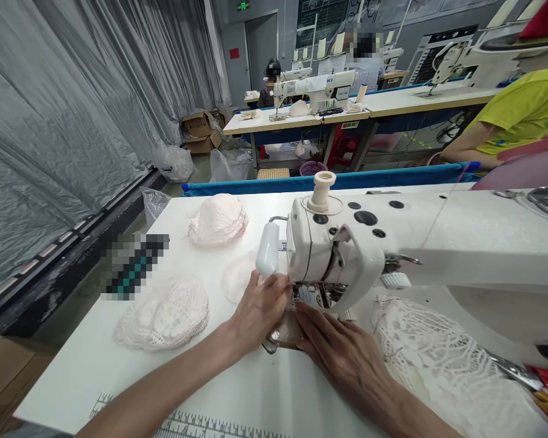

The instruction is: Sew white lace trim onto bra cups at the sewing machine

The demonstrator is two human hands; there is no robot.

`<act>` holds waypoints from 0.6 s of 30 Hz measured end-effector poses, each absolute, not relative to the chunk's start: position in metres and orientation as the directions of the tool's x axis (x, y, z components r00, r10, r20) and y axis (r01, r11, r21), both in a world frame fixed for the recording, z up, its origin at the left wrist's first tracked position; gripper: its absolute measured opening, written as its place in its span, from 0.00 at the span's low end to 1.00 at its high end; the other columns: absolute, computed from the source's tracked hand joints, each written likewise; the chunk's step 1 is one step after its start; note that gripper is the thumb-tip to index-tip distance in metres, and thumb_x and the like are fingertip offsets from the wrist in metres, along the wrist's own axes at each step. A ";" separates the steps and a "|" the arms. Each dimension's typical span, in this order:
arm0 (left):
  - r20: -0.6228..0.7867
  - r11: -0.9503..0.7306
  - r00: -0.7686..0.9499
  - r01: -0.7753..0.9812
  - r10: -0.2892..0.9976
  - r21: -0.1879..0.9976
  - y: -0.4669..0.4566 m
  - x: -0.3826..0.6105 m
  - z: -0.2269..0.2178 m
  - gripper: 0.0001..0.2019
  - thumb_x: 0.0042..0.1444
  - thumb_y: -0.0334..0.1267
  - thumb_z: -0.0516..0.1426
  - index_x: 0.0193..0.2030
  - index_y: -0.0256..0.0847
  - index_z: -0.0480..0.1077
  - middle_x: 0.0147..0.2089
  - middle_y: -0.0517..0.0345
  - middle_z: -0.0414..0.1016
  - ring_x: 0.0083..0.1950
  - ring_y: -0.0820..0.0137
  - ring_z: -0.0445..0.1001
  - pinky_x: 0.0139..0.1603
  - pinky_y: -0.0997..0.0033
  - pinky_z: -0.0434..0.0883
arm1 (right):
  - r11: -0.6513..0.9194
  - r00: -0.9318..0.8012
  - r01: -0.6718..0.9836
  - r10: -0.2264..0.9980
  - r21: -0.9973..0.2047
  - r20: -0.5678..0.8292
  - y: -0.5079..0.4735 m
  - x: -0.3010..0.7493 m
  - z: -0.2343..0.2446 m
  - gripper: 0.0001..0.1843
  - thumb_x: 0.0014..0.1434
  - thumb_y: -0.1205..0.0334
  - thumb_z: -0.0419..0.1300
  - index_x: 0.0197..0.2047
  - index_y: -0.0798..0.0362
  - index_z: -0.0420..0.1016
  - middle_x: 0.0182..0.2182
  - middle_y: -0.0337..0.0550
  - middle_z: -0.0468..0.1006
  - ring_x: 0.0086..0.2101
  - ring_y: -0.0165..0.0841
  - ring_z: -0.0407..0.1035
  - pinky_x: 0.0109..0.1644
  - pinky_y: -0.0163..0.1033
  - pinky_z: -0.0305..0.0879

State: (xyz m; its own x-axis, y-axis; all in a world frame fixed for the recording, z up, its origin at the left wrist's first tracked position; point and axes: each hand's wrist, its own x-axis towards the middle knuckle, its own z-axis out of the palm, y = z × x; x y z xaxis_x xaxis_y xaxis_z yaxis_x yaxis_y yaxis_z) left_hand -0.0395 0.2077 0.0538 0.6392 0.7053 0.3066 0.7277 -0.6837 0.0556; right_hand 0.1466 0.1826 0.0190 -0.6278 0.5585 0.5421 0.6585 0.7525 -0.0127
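Note:
Both hands are close under the head of a white sewing machine [329, 243], by its needle and presser foot. My left hand [265, 304] is closed, with fingers curled together left of the needle; what it pinches is hidden. Flat beside the foot lies my right hand [342, 340], its fingers stretched toward the needle. Between the hands shows a shiny brownish plate [285, 331]. Any cloth under the foot is mostly covered. A pale round fabric piece [237, 280] lies just behind my left hand. White lace [429, 340] is heaped right of my right hand.
A stack of pale pink cups [217, 220] and a white lace pile [167, 313] sit on the left of the white table [77, 371]. Scissors [514, 368] lie at the right. A person in a yellow shirt [525, 109] sits beyond, near another sewing machine [317, 91].

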 end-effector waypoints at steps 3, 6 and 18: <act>0.310 -0.693 0.657 0.721 0.687 0.007 0.190 -0.035 0.051 0.10 0.60 0.22 0.46 0.40 0.35 0.65 0.38 0.55 0.72 0.42 0.69 0.68 0.45 0.63 0.59 | 0.782 -0.646 0.621 0.555 -0.063 0.524 0.181 0.149 0.021 0.17 0.66 0.65 0.45 0.46 0.63 0.72 0.41 0.54 0.78 0.29 0.35 0.72 0.28 0.40 0.65; 0.314 -0.692 0.657 0.722 0.686 0.002 0.180 -0.033 0.044 0.10 0.59 0.21 0.47 0.39 0.34 0.66 0.36 0.56 0.72 0.40 0.70 0.69 0.42 0.63 0.60 | 0.792 -0.648 0.599 0.564 -0.114 0.512 0.179 0.151 0.025 0.17 0.67 0.65 0.44 0.46 0.62 0.72 0.39 0.53 0.78 0.31 0.34 0.72 0.29 0.39 0.65; 0.375 -0.679 0.626 0.734 0.683 0.013 0.181 -0.034 0.039 0.11 0.58 0.20 0.48 0.38 0.35 0.67 0.35 0.57 0.72 0.39 0.71 0.70 0.43 0.63 0.62 | 0.798 -0.658 0.597 0.547 -0.084 0.517 0.180 0.150 0.025 0.16 0.65 0.68 0.45 0.47 0.64 0.71 0.39 0.53 0.78 0.30 0.35 0.72 0.27 0.39 0.66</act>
